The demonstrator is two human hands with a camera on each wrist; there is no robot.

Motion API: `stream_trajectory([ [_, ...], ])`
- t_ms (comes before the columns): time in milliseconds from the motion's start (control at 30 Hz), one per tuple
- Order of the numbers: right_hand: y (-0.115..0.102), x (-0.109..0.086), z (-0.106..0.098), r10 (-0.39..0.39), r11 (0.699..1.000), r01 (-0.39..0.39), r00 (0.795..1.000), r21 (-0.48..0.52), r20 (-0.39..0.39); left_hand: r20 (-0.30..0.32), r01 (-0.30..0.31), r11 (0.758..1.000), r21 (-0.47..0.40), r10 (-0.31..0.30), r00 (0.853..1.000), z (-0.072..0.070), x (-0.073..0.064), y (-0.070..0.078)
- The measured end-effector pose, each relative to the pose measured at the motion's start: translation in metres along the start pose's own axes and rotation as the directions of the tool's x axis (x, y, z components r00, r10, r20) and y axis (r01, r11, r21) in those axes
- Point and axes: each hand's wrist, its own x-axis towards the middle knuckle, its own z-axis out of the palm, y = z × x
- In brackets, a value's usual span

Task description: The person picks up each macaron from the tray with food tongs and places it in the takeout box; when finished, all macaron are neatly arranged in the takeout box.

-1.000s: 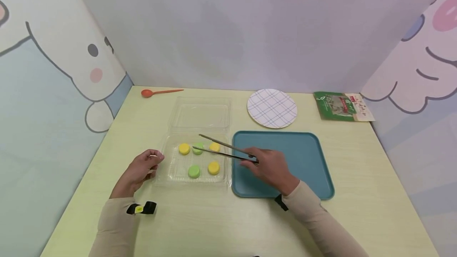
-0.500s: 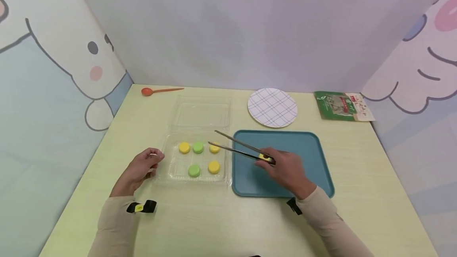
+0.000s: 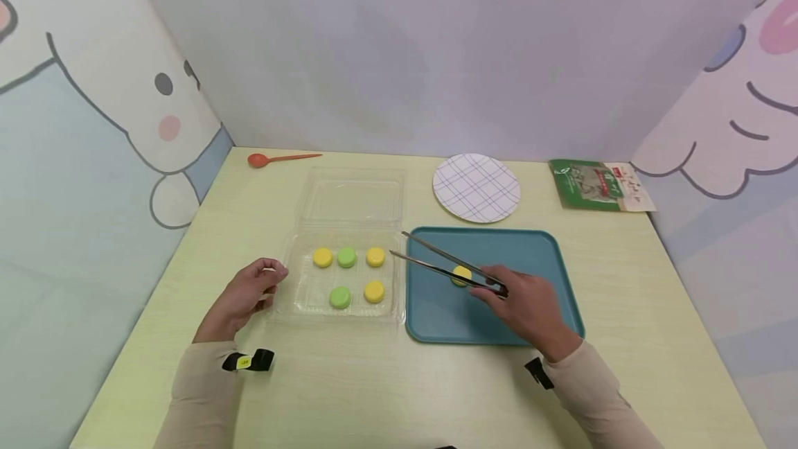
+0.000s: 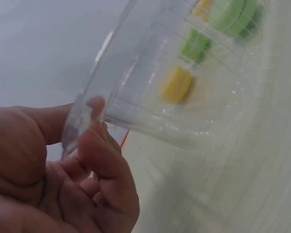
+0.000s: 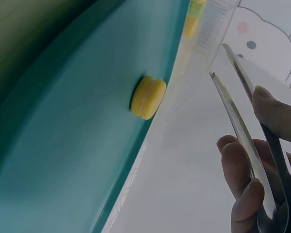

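My left hand (image 3: 249, 296) pinches the left rim of a clear plastic clamshell box (image 3: 303, 296), as the left wrist view shows up close. Several yellow and green macarons sit in the box, such as a green macaron (image 3: 340, 297) in front and a yellow macaron (image 3: 375, 257) at back right. With my right hand (image 3: 530, 303) I hold metal tongs (image 3: 430, 267) over the blue tray (image 3: 436, 321). Their tips are apart, with nothing between them. Beneath the tongs one yellow macaron (image 5: 149, 98) rests on the tray, partly hidden by them in the head view.
The box's lid (image 3: 352, 199) lies folded back. Behind the tray is a checked round plate (image 3: 476, 188), with a green and white food packet (image 3: 598, 186) at back right. An orange spoon (image 3: 283, 159) lies at the back left. Walls border the table's back and sides.
The right hand and tongs have moved right, from above the box to above the tray. The yellow macaron on the tray has come into view. My left hand has stayed at the box.
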Motion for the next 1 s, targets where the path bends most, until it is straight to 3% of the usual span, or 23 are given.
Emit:
stream_trajectory([
  [1000,0.013,-0.045,-0.032,0.135,0.986,-0.131,0.99,-0.105,0.032,-0.009,0.004,1.0,0.011,-0.004,1.0,0.001,0.0,0.0],
])
